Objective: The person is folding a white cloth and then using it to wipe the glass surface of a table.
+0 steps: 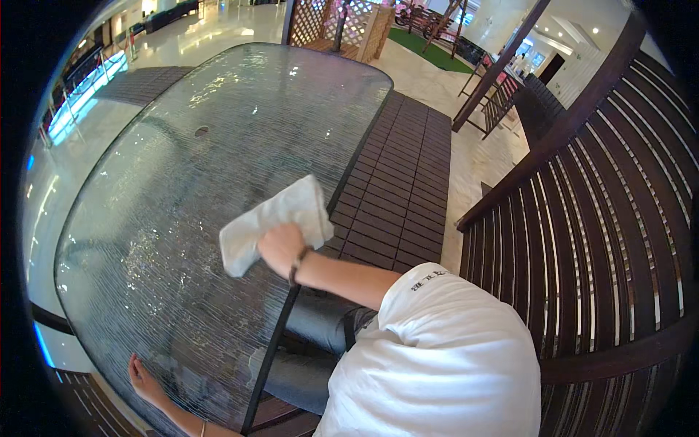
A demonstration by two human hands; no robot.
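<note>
My right hand (282, 248) grips a folded white cloth (297, 205), held flat over the textured glass tabletop (218, 158) close to its dark rim. The hand and cloth are slightly blurred. A dark bracelet circles the right wrist. Near the tabletop's far lower-left side is my left hand (143, 378), holding nothing, its fingers loosely bent. Whether that hand touches the glass I cannot tell. Beneath the table's near edge, my legs in grey trousers (306, 377) are partly seen through the glass.
A round hole (202, 131) pierces the tabletop. Brown slatted floor tiles (401, 180) run beside the table. A dark slatted wooden railing (573, 235) rises close on the right. Farther off are folding chairs (498, 104) and a lattice screen (311, 24).
</note>
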